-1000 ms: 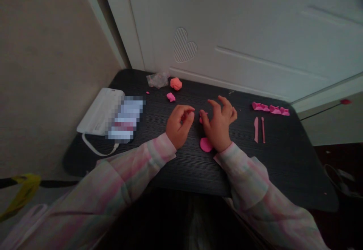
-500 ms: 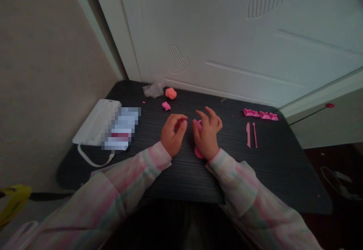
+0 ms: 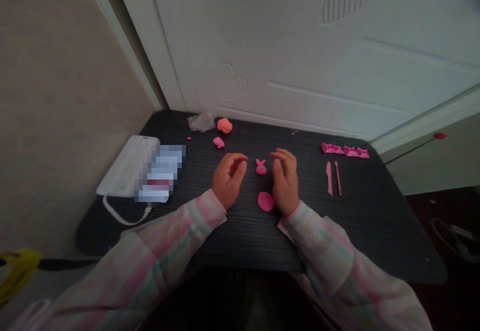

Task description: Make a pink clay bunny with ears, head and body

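My left hand (image 3: pixel 228 180) rests left of centre with its fingers curled and the thumb close to the index finger. A dark reddish patch shows inside the curl, too shaded to identify. My right hand (image 3: pixel 285 183) is loosely bent, with thumb and fingers apart and nothing visible between them. In the gap between my hands lies a small pink clay bunny head (image 3: pixel 261 169) with two upright ears. Nearer me, a flat pink clay disc (image 3: pixel 265 201) lies beside my right wrist.
On the dark table (image 3: pixel 240 241) are an orange clay lump (image 3: pixel 224 125), a smaller pink lump (image 3: pixel 218 142) and a clear plastic bag (image 3: pixel 202 121). A white power bank (image 3: pixel 129 163) is cabled to a blurred phone (image 3: pixel 161 173). Rightward lie a pink clay knife (image 3: pixel 329 178), a thin pink tool (image 3: pixel 338 178) and a pink strip (image 3: pixel 345 150).
My right hand has drawn back to the right and its fingers have folded in, uncovering the bunny head and the disc. The left hand keeps its curled pose. The whole view has shifted slightly.
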`<state>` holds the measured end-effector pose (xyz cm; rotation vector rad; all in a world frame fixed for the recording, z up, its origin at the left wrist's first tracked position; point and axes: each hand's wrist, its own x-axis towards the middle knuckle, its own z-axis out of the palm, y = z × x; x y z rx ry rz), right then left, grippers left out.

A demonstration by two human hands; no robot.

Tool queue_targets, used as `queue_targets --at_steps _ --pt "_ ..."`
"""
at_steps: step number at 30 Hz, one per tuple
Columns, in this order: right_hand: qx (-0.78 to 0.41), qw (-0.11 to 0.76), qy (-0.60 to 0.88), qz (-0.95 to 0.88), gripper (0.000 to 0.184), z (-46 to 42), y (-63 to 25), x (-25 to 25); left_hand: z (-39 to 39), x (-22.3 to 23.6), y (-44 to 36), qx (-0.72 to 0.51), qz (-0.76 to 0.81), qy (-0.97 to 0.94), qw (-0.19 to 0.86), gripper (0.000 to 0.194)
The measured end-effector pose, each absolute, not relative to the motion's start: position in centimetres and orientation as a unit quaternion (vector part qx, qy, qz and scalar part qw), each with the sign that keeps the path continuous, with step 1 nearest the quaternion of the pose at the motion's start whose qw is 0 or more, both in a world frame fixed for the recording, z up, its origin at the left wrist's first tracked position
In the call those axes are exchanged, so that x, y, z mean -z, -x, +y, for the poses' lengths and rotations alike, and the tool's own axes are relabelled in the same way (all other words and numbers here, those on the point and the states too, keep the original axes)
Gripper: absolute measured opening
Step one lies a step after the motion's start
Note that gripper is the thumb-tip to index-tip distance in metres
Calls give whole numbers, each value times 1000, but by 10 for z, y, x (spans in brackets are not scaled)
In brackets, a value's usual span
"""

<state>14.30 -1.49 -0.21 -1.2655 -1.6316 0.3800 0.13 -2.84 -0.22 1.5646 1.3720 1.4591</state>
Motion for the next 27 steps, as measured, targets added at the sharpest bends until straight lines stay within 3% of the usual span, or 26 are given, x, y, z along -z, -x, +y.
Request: queue_targets --at_steps 3,9,13,19,27 --pt "-237 541 511 -625 21 -11 -164 -2 -30 -1 -2 -436 504 -695 269 16" --pt "-311 463 504 -660 12 -23 -188 2 -43 -4 -9 -225 474 -843 118 33" --pt "-322 424 504 -680 12 -25 -189 2 -50 -4 -13 -182 446 -869 109 50" --pt "-281 395 497 -720 11 -24 -197 -2 -46 -1 -14 -158 425 -878 155 43" --pt "-280 347 507 -738 11 -25 -194 -5 -31 -4 0 -155 478 -844 189 58"
